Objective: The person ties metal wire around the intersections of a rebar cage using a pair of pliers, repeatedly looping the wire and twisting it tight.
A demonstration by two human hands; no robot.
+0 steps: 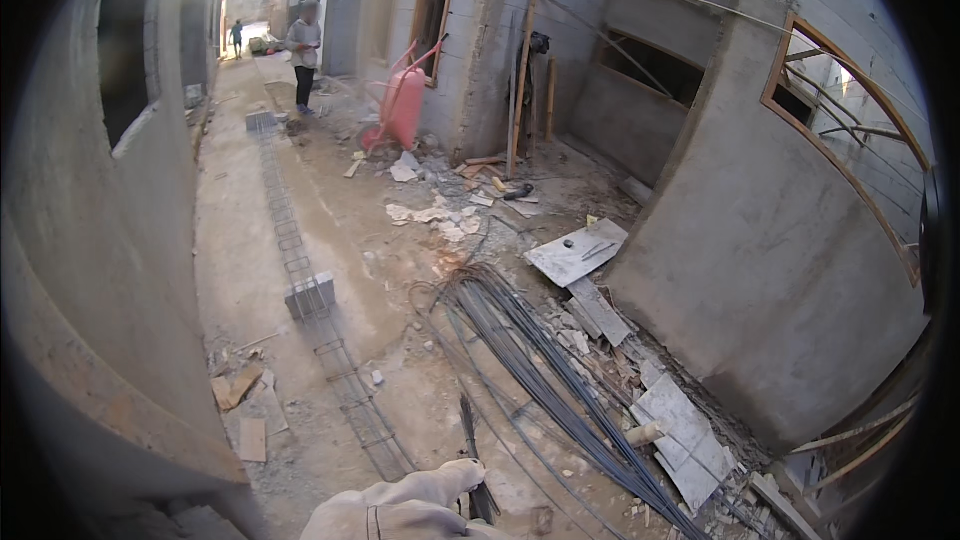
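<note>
At the bottom middle, my left hand (461,474), in pale covering, is closed around a short bundle of thin dark wires (470,427). The wires stick out above and below it; my fingers are not seen separately. A pale sleeve (352,514) leads up to it from the bottom edge. My right hand is out of view. Left of the hand, a long rebar cage (292,236) with square stirrups runs up the lane. It rests across a grey concrete block (309,296) and a farther block (261,120). Long steel bars (540,360) lie bunched on the right.
A person (304,52) stands up the lane, another (237,39) farther off. A red wheelbarrow (401,109) leans upended against a block wall. A white board (577,251) holds small tools. Broken boards (679,435) and rubble line the right wall (765,277); wood scraps (244,390) lie left.
</note>
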